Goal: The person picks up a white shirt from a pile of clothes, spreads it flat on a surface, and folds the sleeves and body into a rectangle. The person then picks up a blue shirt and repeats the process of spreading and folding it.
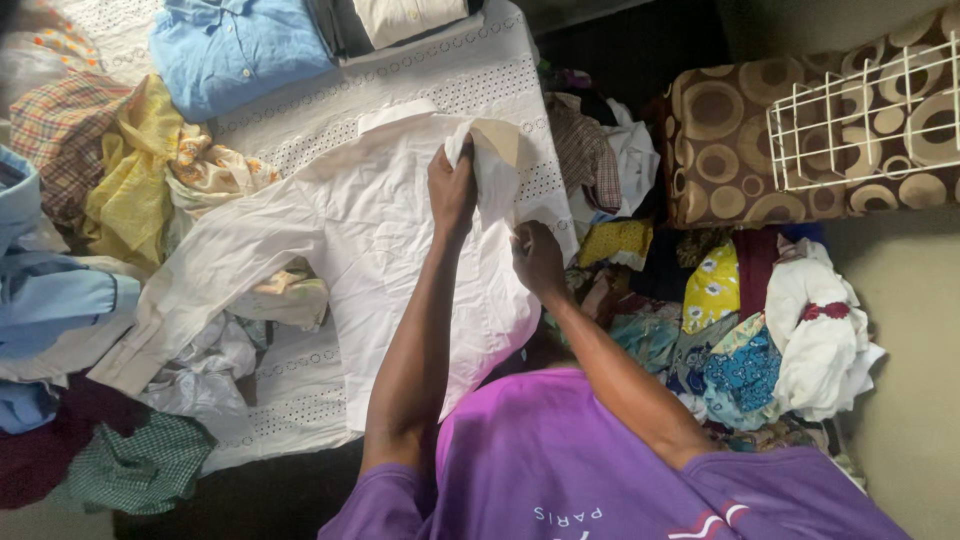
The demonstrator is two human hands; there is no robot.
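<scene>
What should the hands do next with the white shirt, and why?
Probably lay the lifted sleeve flat across the shirt's back. The left hand holds the folded-over sleeve up near the collar, and the right hand pins the white shirt at its edge. The other sleeve is spread out to the side on the white cloth, so this side seems half folded.

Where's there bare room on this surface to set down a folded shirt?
Free patches: white eyelet cloth between the white shirt collar and the folded pile; another strip at the near edge below the spread sleeve. Crowded: loose clothes left and right.
</scene>
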